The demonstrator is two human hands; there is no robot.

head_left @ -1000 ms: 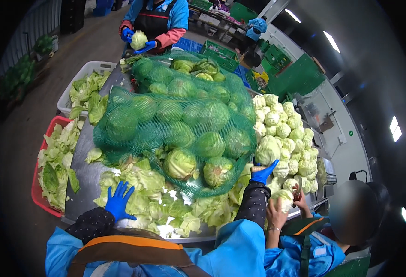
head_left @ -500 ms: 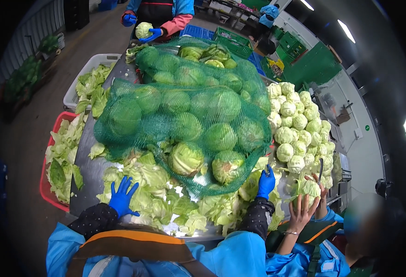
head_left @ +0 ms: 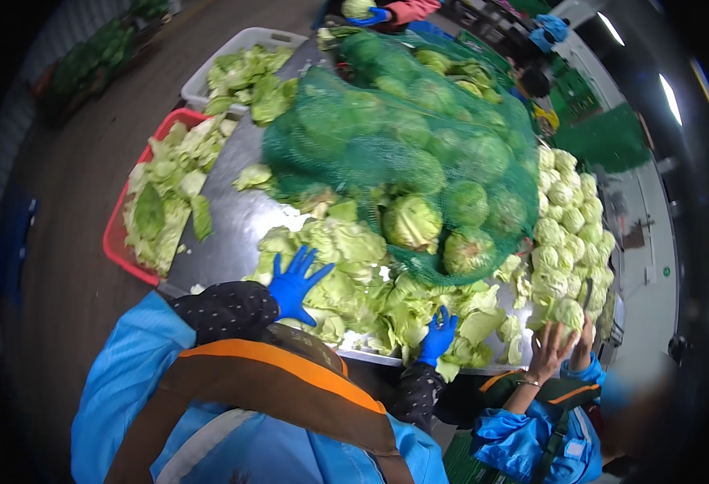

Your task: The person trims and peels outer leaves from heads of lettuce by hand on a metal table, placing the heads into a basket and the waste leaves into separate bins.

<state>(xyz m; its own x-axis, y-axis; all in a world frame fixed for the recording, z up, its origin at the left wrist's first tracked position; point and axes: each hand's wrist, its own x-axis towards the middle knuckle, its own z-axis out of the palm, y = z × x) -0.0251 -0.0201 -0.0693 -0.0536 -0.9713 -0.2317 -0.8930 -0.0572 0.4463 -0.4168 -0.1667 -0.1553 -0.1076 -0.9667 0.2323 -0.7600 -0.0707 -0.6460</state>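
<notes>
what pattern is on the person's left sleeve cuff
The left cuff is black with small white dots, in the head view.

Cabbages (head_left: 467, 203) behind leaves (head_left: 346, 242), seemingly in net (head_left: 302, 153)

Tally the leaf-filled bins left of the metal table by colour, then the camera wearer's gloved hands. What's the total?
Red bin: 1
White bin: 1
Blue-gloved hands: 2 (left hand, right hand)
Total: 4
</notes>
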